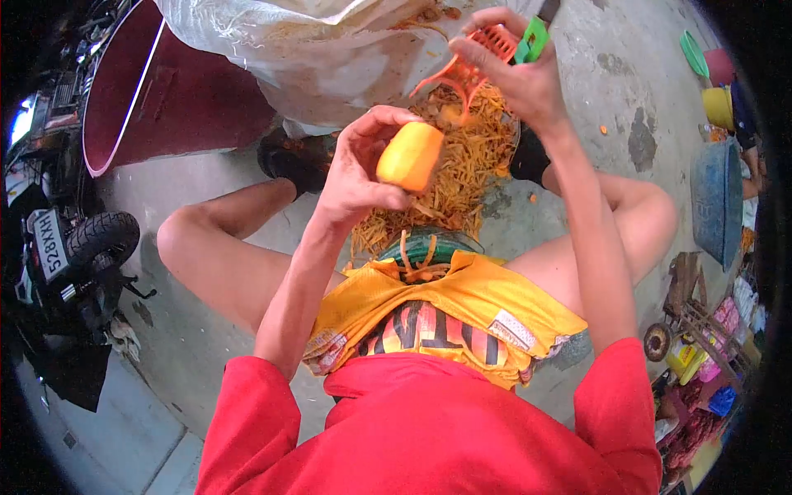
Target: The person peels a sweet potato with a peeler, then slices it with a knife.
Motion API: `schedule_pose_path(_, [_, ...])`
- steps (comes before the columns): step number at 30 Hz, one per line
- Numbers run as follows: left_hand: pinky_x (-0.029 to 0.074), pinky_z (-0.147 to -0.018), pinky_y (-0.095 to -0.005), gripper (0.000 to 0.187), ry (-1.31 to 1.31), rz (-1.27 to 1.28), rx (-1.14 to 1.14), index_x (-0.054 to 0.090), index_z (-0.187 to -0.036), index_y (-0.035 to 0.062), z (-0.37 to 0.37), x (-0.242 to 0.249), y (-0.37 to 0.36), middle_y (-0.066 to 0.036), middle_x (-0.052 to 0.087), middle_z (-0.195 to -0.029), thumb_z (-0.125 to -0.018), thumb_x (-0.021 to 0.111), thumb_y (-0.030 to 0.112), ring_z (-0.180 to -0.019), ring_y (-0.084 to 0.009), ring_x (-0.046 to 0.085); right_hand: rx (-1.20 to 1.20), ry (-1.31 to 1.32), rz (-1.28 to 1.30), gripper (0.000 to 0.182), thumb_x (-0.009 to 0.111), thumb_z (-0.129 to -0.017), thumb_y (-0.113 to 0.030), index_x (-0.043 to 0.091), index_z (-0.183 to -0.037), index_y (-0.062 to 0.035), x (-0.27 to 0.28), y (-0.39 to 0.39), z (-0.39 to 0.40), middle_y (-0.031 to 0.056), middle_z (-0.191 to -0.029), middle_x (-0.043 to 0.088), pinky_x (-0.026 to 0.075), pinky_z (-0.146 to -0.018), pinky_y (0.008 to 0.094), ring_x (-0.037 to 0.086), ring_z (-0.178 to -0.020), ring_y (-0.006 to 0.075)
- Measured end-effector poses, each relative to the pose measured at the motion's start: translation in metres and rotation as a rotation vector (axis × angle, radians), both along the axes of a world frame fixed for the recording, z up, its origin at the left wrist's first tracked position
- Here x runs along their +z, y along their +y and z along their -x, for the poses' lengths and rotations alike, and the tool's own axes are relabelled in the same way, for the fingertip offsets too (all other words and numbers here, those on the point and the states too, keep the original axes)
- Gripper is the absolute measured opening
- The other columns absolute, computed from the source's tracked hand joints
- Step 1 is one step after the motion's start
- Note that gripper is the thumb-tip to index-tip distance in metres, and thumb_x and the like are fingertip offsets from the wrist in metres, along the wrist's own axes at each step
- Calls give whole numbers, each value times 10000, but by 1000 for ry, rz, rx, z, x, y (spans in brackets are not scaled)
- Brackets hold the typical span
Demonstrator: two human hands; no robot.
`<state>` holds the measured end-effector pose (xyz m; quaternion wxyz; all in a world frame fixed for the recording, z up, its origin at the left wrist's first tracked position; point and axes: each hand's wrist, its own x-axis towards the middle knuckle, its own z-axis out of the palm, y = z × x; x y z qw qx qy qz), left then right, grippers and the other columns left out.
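Observation:
My left hand (pixel 355 165) grips a smooth, bright orange peeled carrot (pixel 410 157), thick and blunt-ended, in front of my body. Up and to the right, my right hand (pixel 528 78) is closed round an orange plastic Y-shaped peeler (pixel 466 76) with a slotted handle; its two prongs point down towards the left. A bright green piece (pixel 532 40) with a dark end shows at the same hand, beside the thumb and fingers. Under both hands spreads a heap of orange peelings (pixel 458 177). More strips hang over a green rounded object (pixel 441 239) between my thighs.
A large white sack (pixel 289 58) stands beyond the peelings, next to a dark red tub (pixel 181 99) lying tilted. A parked motorcycle (pixel 82 247) is on the left. At the right are a blue basin (pixel 716 202), a yellow container (pixel 718 107) and assorted clutter.

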<state>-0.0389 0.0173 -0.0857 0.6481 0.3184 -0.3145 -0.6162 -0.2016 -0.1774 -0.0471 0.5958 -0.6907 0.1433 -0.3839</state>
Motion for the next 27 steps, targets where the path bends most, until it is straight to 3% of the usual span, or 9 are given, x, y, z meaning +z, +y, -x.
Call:
schedule_pose_path(2, [521,-1020,-356,946,8,9,40,556,-1271,87,4,0,-4,-48,653,-1241,-514,1055,357,-1174,-187,643,-87,-4,-47,221,816,-904,-116,681,-1068,-55,0,-15,3,30,-925,738,598,-709,251,719,-833,109])
schedule_pose_path(6, [527,-995,-317,888,-15,-9,115,572,-1269,54,1,2,-7,-18,627,-1209,-543,1050,233,-1139,-141,624,-21,42,182,213,823,-899,-116,683,-1051,-63,21,30,-5,19,-943,736,596,-728,242,704,-831,91])
schedule_pose_path(9, [516,-990,-308,872,-64,115,-20,564,-1258,56,0,9,-3,-23,619,-1208,-540,1047,164,-1137,-145,617,-69,56,113,251,840,-882,-113,682,-1069,-59,8,-10,0,0,-989,715,568,-787,246,675,-882,79])
schedule_pose_path(11, [521,-992,-313,876,-71,95,13,562,-1257,55,2,7,-7,-27,619,-1207,-535,1048,160,-1139,-147,618,-35,-16,-144,254,839,-882,-103,684,-1078,-58,13,-11,7,-4,-1029,699,550,-809,246,664,-919,80])
schedule_pose_path(15, [515,-1009,-326,892,-104,33,75,555,-1260,58,-1,11,-7,-29,620,-1208,-529,1053,178,-1147,-154,618,-27,51,155,212,827,-891,-91,682,-1041,-55,24,29,-3,10,-937,718,582,-740,239,682,-834,75])
schedule_pose_path(19, [502,-1028,-338,907,-47,132,-5,548,-1290,56,1,8,-3,-29,611,-1243,-545,1046,192,-1158,-167,619,-125,-12,-1,282,863,-855,-109,692,-1074,-59,10,-19,0,-6,-950,723,585,-780,254,686,-862,75])
schedule_pose_path(23, [498,-1032,-330,918,-27,27,90,559,-1310,55,9,12,-5,-26,611,-1250,-539,1039,186,-1160,-158,615,-23,3,270,220,815,-895,-69,678,-1066,-49,31,31,-6,15,-924,732,592,-752,230,708,-876,86])
schedule_pose_path(26, [485,-1049,-332,898,-18,35,54,560,-1314,65,2,4,-1,-17,617,-1237,-550,1023,148,-1169,-149,603,-52,15,1,265,839,-877,-98,678,-1083,-58,10,-3,0,21,-938,733,592,-745,232,710,-867,91])
schedule_pose_path(27, [484,-1051,-332,895,-8,31,69,560,-1309,66,5,10,1,-17,618,-1233,-548,1024,145,-1166,-148,604,-111,37,137,284,843,-873,-108,675,-1096,-56,15,-13,-4,23,-934,734,596,-738,235,719,-862,103])
